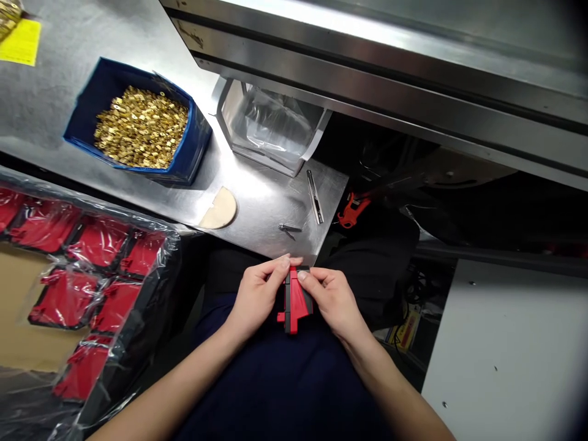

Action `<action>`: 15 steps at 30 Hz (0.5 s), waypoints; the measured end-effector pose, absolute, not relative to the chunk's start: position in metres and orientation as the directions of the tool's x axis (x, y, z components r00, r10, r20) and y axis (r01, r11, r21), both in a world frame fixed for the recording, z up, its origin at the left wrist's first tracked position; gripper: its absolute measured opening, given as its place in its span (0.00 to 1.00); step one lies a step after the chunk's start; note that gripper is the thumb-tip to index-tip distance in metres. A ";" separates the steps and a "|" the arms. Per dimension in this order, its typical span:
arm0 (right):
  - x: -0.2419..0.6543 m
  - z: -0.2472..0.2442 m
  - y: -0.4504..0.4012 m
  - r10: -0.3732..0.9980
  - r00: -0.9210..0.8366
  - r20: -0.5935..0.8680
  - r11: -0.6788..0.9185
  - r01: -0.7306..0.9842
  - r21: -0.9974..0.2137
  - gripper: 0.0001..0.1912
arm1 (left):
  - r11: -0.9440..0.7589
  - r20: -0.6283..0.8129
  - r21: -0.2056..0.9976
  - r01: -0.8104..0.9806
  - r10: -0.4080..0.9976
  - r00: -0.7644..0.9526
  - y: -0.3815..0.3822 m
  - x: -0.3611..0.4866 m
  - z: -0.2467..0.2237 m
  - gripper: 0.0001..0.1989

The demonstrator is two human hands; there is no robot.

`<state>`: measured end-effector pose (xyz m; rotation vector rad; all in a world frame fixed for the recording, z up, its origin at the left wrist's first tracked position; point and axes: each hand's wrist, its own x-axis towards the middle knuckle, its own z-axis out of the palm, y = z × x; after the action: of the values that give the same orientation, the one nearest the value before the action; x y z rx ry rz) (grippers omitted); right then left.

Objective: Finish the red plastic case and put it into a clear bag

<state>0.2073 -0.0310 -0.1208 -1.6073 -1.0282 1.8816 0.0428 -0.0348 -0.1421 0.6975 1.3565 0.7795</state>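
Just in front of my body I hold a red and black plastic part between both hands, over my lap and close to the steel table's near corner. My left hand pinches its upper left end with thumb and fingers. On the other side my right hand grips the upper right, its thumb lying on the red face. The fingertips behind the part are hidden. On the table beyond lie a small nail clipper and a slim metal utility knife.
A blue bin of small brass pieces stands on the steel table, beside a grey bin holding clear plastic. A beige rounded piece lies near the edge. At left, a lined crate holds bagged red parts. An orange tool is right.
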 end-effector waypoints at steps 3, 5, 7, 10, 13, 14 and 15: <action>0.209 -0.127 -0.031 0.753 -0.148 -0.642 -0.643 0.043 -0.764 0.21 | 0.545 -0.493 0.824 -0.156 0.825 0.275 -0.041 0.037 -0.144 0.26; 0.211 -0.131 -0.031 0.731 -0.132 -0.669 -0.676 -0.010 -0.737 0.21 | 0.566 -0.445 0.798 -0.205 0.784 0.434 -0.049 0.030 -0.144 0.42; 0.212 -0.133 -0.033 0.684 -0.141 -0.715 -0.728 -0.073 -0.682 0.21 | 0.580 -0.426 0.795 -0.179 0.743 0.516 -0.057 0.023 -0.144 0.54; 0.213 -0.135 -0.036 0.616 -0.171 -0.769 -0.787 -0.179 -0.591 0.20 | 0.537 -0.423 0.841 -0.067 0.730 0.538 -0.065 0.017 -0.145 0.61; 0.213 -0.135 -0.040 0.598 -0.179 -0.781 -0.799 -0.212 -0.563 0.21 | 0.501 -0.422 0.865 -0.008 0.737 0.528 -0.069 0.015 -0.146 0.62; 0.213 -0.135 -0.040 0.598 -0.179 -0.782 -0.799 -0.210 -0.563 0.21 | 0.493 -0.418 0.870 -0.002 0.740 0.527 -0.070 0.015 -0.147 0.61; 0.213 -0.135 -0.041 0.598 -0.177 -0.782 -0.799 -0.208 -0.564 0.21 | 0.487 -0.414 0.873 0.001 0.742 0.527 -0.071 0.015 -0.147 0.60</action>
<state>0.2134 -0.0405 -0.1351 -1.5699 -0.4515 2.0184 0.0152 -0.0708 -0.1475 0.9664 0.9157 0.5366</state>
